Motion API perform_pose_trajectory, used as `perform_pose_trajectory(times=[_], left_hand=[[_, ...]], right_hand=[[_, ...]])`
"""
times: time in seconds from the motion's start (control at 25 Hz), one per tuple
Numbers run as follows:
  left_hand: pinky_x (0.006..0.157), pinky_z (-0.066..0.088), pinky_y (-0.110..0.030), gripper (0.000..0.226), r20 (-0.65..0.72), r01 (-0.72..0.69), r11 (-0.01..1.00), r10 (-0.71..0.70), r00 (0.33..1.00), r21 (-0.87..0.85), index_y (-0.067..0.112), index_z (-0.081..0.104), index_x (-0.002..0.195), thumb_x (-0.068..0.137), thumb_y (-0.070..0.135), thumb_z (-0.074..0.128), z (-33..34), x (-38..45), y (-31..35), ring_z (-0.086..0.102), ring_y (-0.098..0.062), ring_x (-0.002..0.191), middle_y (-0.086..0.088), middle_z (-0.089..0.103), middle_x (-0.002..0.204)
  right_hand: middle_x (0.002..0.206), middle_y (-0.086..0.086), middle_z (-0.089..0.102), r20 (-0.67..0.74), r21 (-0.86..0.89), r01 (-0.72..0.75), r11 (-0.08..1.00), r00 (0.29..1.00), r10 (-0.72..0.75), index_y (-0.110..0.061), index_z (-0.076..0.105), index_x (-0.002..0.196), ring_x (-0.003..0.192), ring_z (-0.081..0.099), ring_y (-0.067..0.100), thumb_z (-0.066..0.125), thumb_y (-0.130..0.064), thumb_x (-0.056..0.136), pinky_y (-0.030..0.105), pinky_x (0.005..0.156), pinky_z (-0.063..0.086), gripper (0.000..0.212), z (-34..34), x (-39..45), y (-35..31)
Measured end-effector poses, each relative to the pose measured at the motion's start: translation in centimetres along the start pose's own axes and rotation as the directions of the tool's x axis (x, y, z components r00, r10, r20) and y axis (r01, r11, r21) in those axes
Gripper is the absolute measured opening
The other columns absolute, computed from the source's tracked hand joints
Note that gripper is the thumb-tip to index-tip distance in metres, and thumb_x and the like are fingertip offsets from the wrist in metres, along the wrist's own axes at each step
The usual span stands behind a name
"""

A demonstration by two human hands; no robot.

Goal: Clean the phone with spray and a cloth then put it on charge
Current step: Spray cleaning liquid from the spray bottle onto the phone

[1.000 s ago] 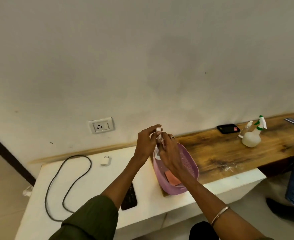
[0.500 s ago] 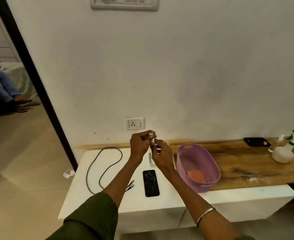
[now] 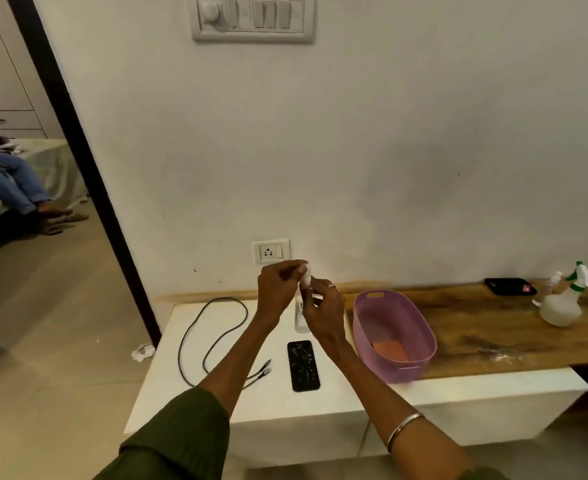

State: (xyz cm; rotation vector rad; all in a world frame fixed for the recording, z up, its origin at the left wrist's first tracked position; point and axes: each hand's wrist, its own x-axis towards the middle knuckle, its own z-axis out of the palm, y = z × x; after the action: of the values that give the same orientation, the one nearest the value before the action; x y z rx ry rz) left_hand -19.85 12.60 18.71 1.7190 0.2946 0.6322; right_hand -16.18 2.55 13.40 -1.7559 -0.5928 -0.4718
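Observation:
A black phone (image 3: 303, 365) with a smeared screen lies face up on the white table (image 3: 285, 407). Above it, both hands meet on a small clear spray bottle (image 3: 301, 323). My right hand (image 3: 323, 313) grips the bottle's body. My left hand (image 3: 278, 289) pinches its white cap (image 3: 306, 273) at the top. An orange cloth (image 3: 391, 351) lies in the bottom of the purple basket (image 3: 362, 327) just right of my hands. A black charging cable (image 3: 195, 337) loops on the table's left side, its plugs near my left forearm.
A wall socket (image 3: 271, 251) sits right behind my hands. On the wooden shelf to the right stand a green-topped spray bottle (image 3: 562, 306) and a black device (image 3: 509, 286). A doorway opens at the left, with a person's legs on a bed (image 3: 15, 181) beyond.
My hands moved with the small bottle from over the purple basket to the left, above the phone. The view swung left and up. Both hands kept their hold.

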Motion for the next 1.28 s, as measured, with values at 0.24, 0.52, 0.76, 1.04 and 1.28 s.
perform_pose_trajectory(times=[0.24, 0.52, 0.76, 1.04, 1.28], left_hand=[[0.097, 0.051, -0.023, 0.03, 0.401, -0.031, 0.998, 0.051, 0.915, -0.055, 0.007, 0.067, 0.121, 0.105, 0.015, 0.042, -1.2, 0.6, 1.0, 0.066, -0.013, 0.113, -0.004, 0.072, 0.12], [0.084, 0.056, -0.02, 0.012, 0.024, 0.02, 0.994, -0.018, 1.0, -0.104, 0.02, 0.08, 0.087, 0.084, 0.01, 0.074, -0.1, -0.1, 0.8, 0.073, -0.007, 0.092, 0.007, 0.078, 0.084], [0.078, 0.057, -0.015, 0.017, -0.131, -0.01, 0.99, -0.009, 0.991, -0.142, 0.025, 0.078, 0.09, 0.075, 0.02, 0.085, 0.4, -0.8, 1.3, 0.073, 0.0, 0.084, 0.01, 0.078, 0.083], [0.089, 0.057, -0.029, 0.025, 0.255, -0.012, 0.987, 0.053, 0.965, -0.158, 0.001, 0.069, 0.115, 0.1, 0.003, 0.05, -0.5, 0.4, 1.3, 0.072, -0.019, 0.102, -0.013, 0.075, 0.108], [0.079, 0.06, -0.03, 0.017, -0.182, 0.009, 0.997, -0.023, 0.983, -0.078, 0.015, 0.08, 0.082, 0.067, 0.017, 0.089, 0.7, -1.3, -0.5, 0.075, -0.008, 0.075, 0.006, 0.078, 0.076]], right_hand=[[0.087, -0.01, 0.064, 0.066, 0.051, -0.022, 0.998, 0.998, 0.018, -0.016, 0.073, 0.099, 0.079, 0.064, 0.004, 0.059, -0.029, 0.094, 0.008, 0.064, 0.051, 0.02, -1.1, 1.2, -0.8], [0.092, -0.005, 0.068, -0.019, 0.039, 0.061, 0.997, 0.998, -0.061, -0.018, 0.072, 0.103, 0.079, 0.063, 0.0, 0.054, -0.042, 0.093, 0.01, 0.06, 0.05, 0.032, -0.9, 0.3, -1.3], [0.092, 0.0, 0.069, -0.067, 0.018, 0.043, 0.999, 0.997, -0.041, -0.015, 0.073, 0.104, 0.081, 0.063, 0.005, 0.063, -0.034, 0.089, 0.008, 0.061, 0.048, 0.026, -0.1, 0.8, -1.2], [0.088, -0.011, 0.066, -0.042, 0.109, 0.003, 0.994, 0.999, 0.002, -0.023, 0.074, 0.098, 0.08, 0.065, -0.001, 0.061, -0.047, 0.088, 0.015, 0.058, 0.054, 0.029, -0.5, 0.8, -0.9], [0.094, -0.013, 0.065, -0.014, 0.045, 0.006, 0.999, 1.0, -0.005, -0.022, 0.071, 0.106, 0.082, 0.065, 0.005, 0.064, -0.037, 0.086, 0.025, 0.063, 0.059, 0.026, -0.3, -0.5, 0.9]])
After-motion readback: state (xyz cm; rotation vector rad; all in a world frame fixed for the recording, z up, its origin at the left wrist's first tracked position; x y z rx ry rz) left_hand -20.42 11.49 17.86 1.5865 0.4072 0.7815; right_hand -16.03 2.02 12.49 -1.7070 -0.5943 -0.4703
